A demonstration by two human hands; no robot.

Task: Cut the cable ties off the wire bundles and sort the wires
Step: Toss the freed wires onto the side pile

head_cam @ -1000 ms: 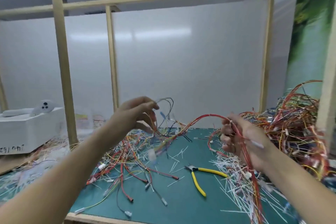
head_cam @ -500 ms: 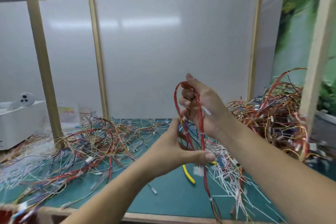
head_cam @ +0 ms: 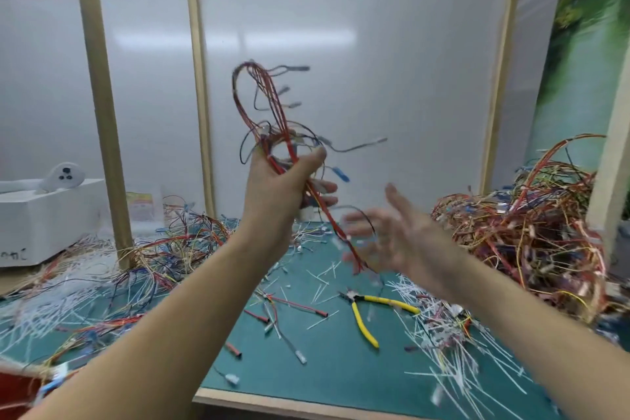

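Wire bundle point(head_cam: 269, 143) now in left grip point(head_cam: 276, 187)

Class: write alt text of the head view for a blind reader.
A left hand grips a red wire bundle raised above a green mat; the open right hand is blurred beside its trailing end. Yellow-handled cutters lie on the mat among cut cable ties and tangled wire heaps.

The bundle point(head_cam: 272, 143) I'm seeing held aloft is mostly red, with a few black strands and blue tips, while the heap point(head_cam: 531, 235) at the right runs red, orange and yellow. Below, the table point(head_cam: 341, 365) is plain teal, strewn with white cut ties point(head_cam: 477, 351) — and the cutters point(head_cam: 363, 322) have bright yellow handles.
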